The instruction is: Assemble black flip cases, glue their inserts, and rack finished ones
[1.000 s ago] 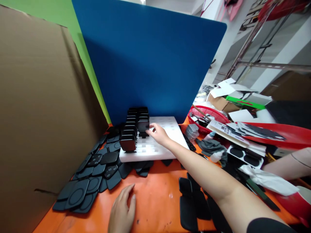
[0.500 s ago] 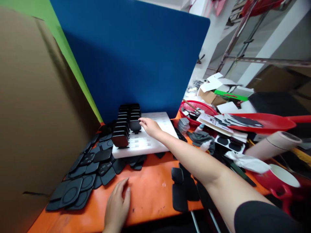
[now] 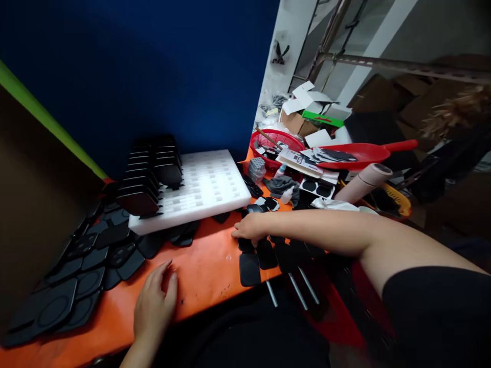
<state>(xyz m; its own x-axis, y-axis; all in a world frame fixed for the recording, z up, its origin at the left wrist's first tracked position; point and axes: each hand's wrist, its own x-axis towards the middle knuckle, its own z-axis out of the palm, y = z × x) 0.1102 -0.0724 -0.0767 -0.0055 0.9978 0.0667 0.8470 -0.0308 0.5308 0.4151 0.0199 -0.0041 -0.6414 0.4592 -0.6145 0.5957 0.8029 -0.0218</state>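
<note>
My right hand [image 3: 251, 232] rests palm down on a cluster of flat black plastic pieces [image 3: 264, 255] at the near edge of the orange table [image 3: 209, 271]; its fingers curl over one piece, and I cannot see whether they grip it. My left hand [image 3: 155, 304] lies flat on the bare orange surface, fingers stretched out, holding nothing. Behind them sits a white foam tray [image 3: 209, 186] with rows of slots. Several black pieces [image 3: 148, 171] stand upright in its left slots.
Several more flat black pieces [image 3: 76, 266] lie spread over the table's left side. A blue partition [image 3: 153, 76] stands behind the tray. To the right are a red basket [image 3: 276, 145], a red tray [image 3: 356, 152], a cardboard tube [image 3: 364, 181], cloths and papers.
My right hand has drawn back from the standing pieces in the foam tray to the black pieces at the table's near edge. The view has swung right and down. My left hand stayed put.
</note>
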